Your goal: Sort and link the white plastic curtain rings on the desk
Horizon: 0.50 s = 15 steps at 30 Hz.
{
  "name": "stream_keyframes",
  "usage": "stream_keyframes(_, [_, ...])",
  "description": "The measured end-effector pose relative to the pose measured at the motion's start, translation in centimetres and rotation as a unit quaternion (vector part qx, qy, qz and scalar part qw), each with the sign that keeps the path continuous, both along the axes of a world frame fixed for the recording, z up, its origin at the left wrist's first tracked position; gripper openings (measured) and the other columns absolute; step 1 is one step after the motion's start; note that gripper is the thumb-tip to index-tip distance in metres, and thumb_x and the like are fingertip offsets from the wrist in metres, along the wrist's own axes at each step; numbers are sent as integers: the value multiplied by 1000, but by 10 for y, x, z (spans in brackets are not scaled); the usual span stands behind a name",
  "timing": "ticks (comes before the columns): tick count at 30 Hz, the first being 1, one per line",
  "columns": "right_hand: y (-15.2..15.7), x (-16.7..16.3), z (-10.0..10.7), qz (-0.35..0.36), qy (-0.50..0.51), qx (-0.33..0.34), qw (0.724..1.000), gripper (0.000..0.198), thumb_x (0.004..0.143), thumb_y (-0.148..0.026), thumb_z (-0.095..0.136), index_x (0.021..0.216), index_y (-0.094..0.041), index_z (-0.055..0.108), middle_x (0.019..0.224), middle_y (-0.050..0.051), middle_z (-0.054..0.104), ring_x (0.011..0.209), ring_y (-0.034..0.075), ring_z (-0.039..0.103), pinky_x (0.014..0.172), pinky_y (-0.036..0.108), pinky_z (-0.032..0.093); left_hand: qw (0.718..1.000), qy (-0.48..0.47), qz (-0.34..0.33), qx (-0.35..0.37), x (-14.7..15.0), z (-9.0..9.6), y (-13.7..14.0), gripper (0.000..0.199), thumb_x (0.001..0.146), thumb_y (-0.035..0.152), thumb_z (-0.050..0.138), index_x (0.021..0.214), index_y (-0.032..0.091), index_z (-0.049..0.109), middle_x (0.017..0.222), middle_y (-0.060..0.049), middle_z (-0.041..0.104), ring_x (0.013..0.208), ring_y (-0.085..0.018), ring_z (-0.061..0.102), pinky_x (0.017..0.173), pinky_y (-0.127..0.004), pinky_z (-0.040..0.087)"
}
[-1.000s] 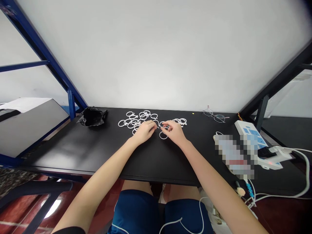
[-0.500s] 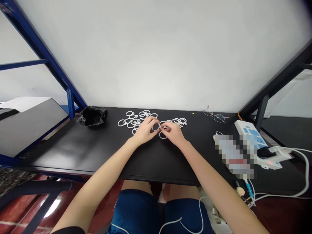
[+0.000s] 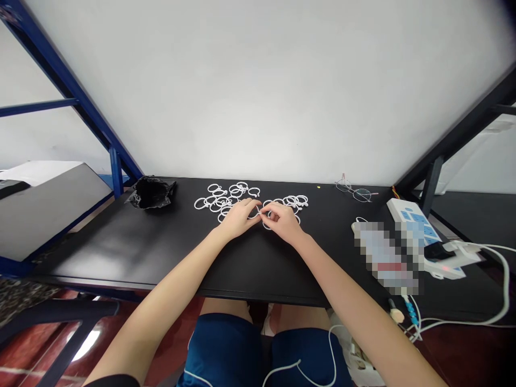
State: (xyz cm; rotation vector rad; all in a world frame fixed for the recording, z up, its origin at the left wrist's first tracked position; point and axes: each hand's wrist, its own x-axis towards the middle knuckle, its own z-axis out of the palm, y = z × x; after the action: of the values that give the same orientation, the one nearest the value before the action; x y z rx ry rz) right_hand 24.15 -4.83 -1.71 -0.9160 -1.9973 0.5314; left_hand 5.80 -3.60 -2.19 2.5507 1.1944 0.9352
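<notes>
Between the fingertips of both hands is a white curtain ring (image 3: 254, 216), partly hidden by the fingers. My left hand (image 3: 241, 219) is closed on its left side, thumb and forefinger around the hoop. At the ring's right side, my right hand (image 3: 283, 220) pinches where the hoop meets the small eyelet, which is mostly covered. Several loose white rings (image 3: 221, 202) lie in a spread pile just left of and behind my left hand. A second group of white rings (image 3: 297, 201) lies behind and partly under my right hand.
On the black table (image 3: 161, 247), a crumpled black plastic bag (image 3: 152, 193) stands open at the left. Eyeglasses (image 3: 355, 191) lie at the back right. Nearer are a blurred-out phone (image 3: 382, 258), a white power strip (image 3: 415, 220) and white cables (image 3: 503, 279). A wall rises behind.
The held ring has tilted, so its hoop looks flatter and less of it shows. Both hands have shifted slightly left, still pinching it.
</notes>
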Motion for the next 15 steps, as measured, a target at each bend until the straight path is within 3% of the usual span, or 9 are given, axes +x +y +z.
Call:
stream_keyframes(6, [-2,-3,-3,38,-4,16,999,9,85,-21,56,85,-20,65,86,2,63,54,9,49,54,24,44,1000,13,23,7,0,4,-2,5,76,19,58,80,18,55,71,-1,56,66,-16,53,64,-28,41])
stream_keyframes(10, [-4,-5,-2,43,-16,15,999,10,86,-23,56,85,-20,66,87,3,63,54,9,50,55,24,44,999,19,31,-8,1,4,-2,9,70,15,55,68,19,48,59,2,49,57,-14,47,59,-27,36])
stream_keyframes(15, [-6,-6,-2,26,-32,-1,999,7,85,-25,60,87,-21,65,85,1,62,52,8,51,56,24,44,999,3,44,-28,0,1,-3,13,66,14,53,64,20,41,60,2,48,56,-13,45,54,-26,31])
